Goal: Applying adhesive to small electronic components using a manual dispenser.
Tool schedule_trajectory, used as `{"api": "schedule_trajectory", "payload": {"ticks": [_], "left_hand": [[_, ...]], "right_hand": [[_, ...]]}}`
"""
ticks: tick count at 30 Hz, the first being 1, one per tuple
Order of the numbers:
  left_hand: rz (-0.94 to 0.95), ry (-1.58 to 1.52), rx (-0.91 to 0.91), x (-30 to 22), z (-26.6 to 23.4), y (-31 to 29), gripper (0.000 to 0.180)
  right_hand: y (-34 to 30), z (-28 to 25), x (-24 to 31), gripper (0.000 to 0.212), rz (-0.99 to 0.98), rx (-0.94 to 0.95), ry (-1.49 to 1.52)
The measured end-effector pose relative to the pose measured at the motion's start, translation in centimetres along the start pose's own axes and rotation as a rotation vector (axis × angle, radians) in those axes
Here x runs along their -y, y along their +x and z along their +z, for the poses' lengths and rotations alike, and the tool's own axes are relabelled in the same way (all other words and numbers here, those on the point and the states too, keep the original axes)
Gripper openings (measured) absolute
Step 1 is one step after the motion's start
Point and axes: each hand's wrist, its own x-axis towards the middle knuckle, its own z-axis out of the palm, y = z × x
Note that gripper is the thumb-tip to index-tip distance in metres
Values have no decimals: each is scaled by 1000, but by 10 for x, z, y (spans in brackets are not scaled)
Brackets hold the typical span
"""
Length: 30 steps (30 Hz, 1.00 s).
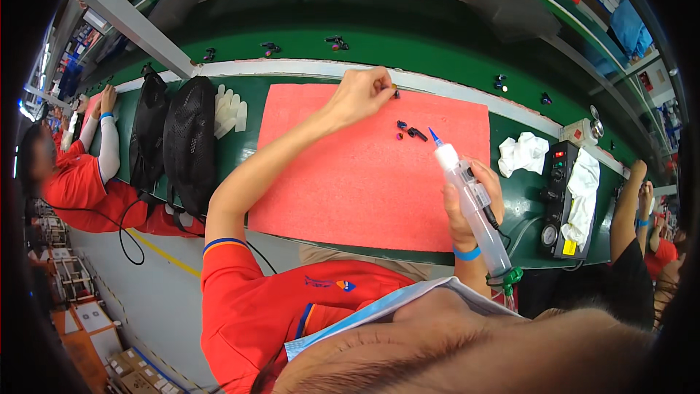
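My left hand [359,96] is pinched at the far edge of a pink foam mat [321,190]. A small dark part with a yellowish spot [395,93] shows at its fingertips, mostly covered by them. In my right hand [467,208], over the mat's right side, is a large translucent dispensing syringe [477,219]. The syringe has a white collar, a green cap at its rear end and a blue tapered nozzle tip [435,136] pointing away from me. Just left of that tip lie a small black part [418,133] and tiny blue and purple pieces [401,130].
Beyond a white rail, a green belt carries several small dark parts [337,43]. Black mesh bags [191,142] and pale finger cots [230,111] lie left. To the right are crumpled white cloth [523,153] and a black dispenser controller [560,204]. Co-workers sit on both sides.
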Motion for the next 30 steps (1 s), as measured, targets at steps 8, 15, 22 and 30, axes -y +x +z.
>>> {"api": "schedule_trajectory", "payload": {"ticks": [8,15,22,30], "left_hand": [[-99,-168,10,-7,-2,-60,8],[-325,-499,115,-6,4,-69,10],[-517,-804,281,-7,10,-73,12],[-585,-918,346,-8,20,-82,11]], "right_hand": [[1,4,-5,40,-68,48,-61],[-8,6,-5,41,157,7,96],[-10,11,-2,38,258,58,256],[-10,10,-5,35,187,155,77]]}}
